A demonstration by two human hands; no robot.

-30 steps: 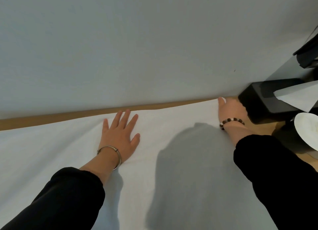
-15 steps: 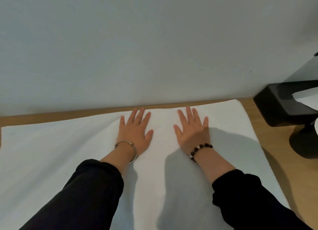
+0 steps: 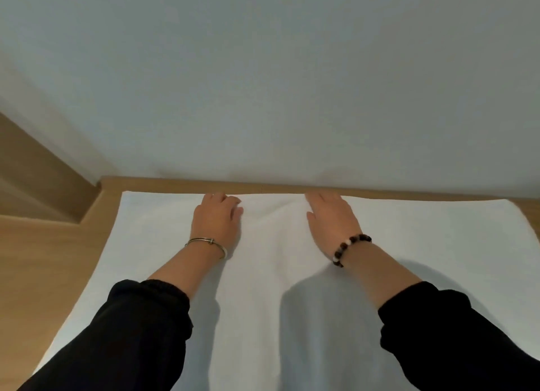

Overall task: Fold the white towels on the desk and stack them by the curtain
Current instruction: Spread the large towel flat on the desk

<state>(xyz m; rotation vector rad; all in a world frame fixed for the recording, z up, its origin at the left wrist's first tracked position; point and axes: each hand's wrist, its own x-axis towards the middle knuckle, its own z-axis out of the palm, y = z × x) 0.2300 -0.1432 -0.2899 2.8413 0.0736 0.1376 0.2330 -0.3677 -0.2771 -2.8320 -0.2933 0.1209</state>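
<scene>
A white towel [image 3: 423, 244] lies spread flat over the wooden desk [image 3: 43, 273], its far edge close to the wall. My left hand [image 3: 216, 221], with a metal bangle on the wrist, rests at that far edge, its fingers curled onto the cloth. A hand's width to the right is my right hand [image 3: 330, 221], wearing a bead bracelet; its fingertips are tucked at the same edge. A soft ridge of cloth rises between the two hands. No curtain and no other towel are in view.
A pale wall [image 3: 263, 83] stands right behind the desk's back strip. A wooden panel [image 3: 35, 180] juts out at the far left. Bare desk shows left of the towel.
My view has swung left, so the black objects on the right are gone. Both hands slid from flat on the towel's middle up to its far edge and curled their fingers there.
</scene>
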